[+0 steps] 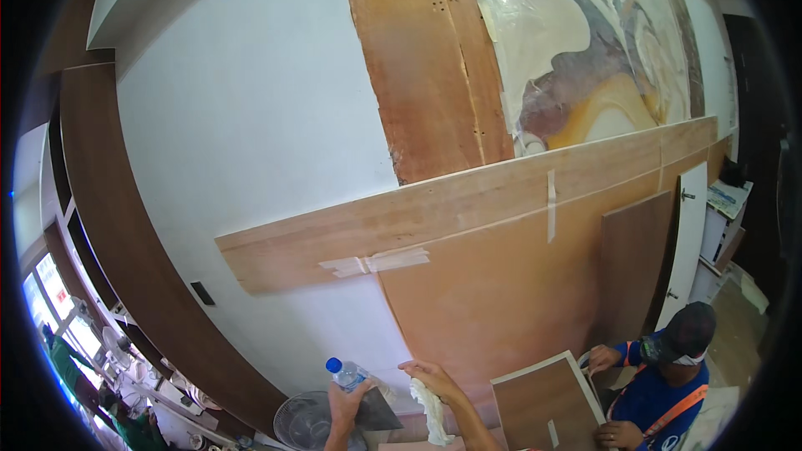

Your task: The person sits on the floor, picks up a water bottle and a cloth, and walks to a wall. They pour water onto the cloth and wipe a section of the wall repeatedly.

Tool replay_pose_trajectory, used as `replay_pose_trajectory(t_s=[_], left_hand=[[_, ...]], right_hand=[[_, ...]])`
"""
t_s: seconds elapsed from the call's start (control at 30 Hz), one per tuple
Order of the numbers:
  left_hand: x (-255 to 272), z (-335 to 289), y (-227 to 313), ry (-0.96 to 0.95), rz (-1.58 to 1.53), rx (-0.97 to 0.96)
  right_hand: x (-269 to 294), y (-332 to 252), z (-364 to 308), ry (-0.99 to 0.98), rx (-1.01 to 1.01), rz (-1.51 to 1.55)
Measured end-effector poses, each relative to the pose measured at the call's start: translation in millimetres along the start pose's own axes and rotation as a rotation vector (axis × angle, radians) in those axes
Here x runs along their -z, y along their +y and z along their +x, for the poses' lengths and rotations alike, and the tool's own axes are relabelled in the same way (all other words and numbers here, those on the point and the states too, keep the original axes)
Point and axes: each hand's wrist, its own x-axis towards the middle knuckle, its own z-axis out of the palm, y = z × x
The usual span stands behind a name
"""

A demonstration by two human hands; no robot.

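Note:
At the lower middle, my left hand (341,407) is wrapped round a clear plastic bottle (347,377) with a blue cap and a blue label. The bottle stands nearly upright in the grip. To its right, my right hand (434,378) is closed on a crumpled white cloth (431,414), which hangs down below the fingers. Both hands are in front of the lower wall, apart from each other. Just right of the left hand is a dark grey flat piece (380,414); whether the hand touches it I cannot tell.
Right of me, a co-worker (664,384) in blue with orange straps handles a brown panel (547,405). A long wooden board (468,200) is taped across the wall (251,134). Brown panels (635,259) lean at right. A round dark mesh object (309,422) stands low left. Other people (134,426) are far left.

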Motion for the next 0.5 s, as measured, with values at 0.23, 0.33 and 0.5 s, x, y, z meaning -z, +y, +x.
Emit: replay_pose_trajectory(t_s=[0.23,0.33,0.5], left_hand=[[2.5,-0.6,6.5,-0.014,-0.044,0.021],[13.4,-2.9,0.2,0.068,0.046,-0.024],[6.1,1.3,-16.5,0.146,0.070,-0.045]], right_hand=[[-5.7,-4.2,2.5,-0.019,-0.085,-0.042],[-14.4,10.2,4.8,-0.019,-0.071,-0.054],[-11.1,0.2,-10.9,-0.090,-0.310,0.010]])
